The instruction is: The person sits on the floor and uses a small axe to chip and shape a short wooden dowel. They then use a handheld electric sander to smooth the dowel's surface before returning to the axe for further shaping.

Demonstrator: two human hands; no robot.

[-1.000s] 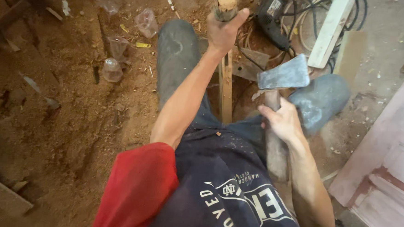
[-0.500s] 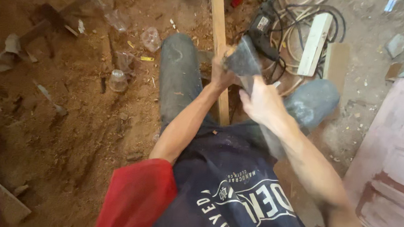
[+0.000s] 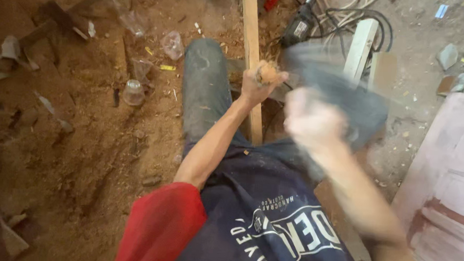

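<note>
The left hand (image 3: 261,81) is clamped on a small wooden piece (image 3: 269,72), just beside a long wooden strip (image 3: 252,52) on the dirt floor (image 3: 82,154). To its right, the blurred right hand (image 3: 309,121) is wrapped around an axe (image 3: 340,86) handle.

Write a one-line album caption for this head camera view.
Left hand grips a wooden piece above a long plank; blurred right hand swings a hatchet.

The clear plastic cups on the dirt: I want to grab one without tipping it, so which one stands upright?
The clear cup nearest the bottom of the picture, left of the person's knee, stands upright. The others, such as the cup farther up, lie tipped on their sides.
</note>
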